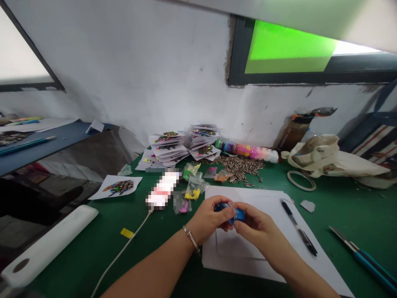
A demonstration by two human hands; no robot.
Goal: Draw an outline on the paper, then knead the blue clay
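Note:
Both hands meet over a stack of white paper (pixel 242 256) on the green table. Between them is a small blue packet (pixel 238 216), wrapped in clear plastic; whether it is clay cannot be made out. My left hand (pixel 211 217), with a bracelet at the wrist, pinches the packet's left side. At its right side the fingers and thumb of my right hand (pixel 256 223) close on it. Part of the packet is hidden by the fingers. Just left of the hands lie small plastic bags holding yellow (pixel 194 193) and pink (pixel 183 207) lumps.
A pen (pixel 299 227) lies on the paper, with scissors (pixel 356 254) and a tape roll (pixel 300 181) farther right. Behind are striped seeds (pixel 240 167), stacked seed-decorated cards (pixel 170 151) and colourful pompoms (pixel 248 151). A white cable (pixel 124 248) crosses the left side.

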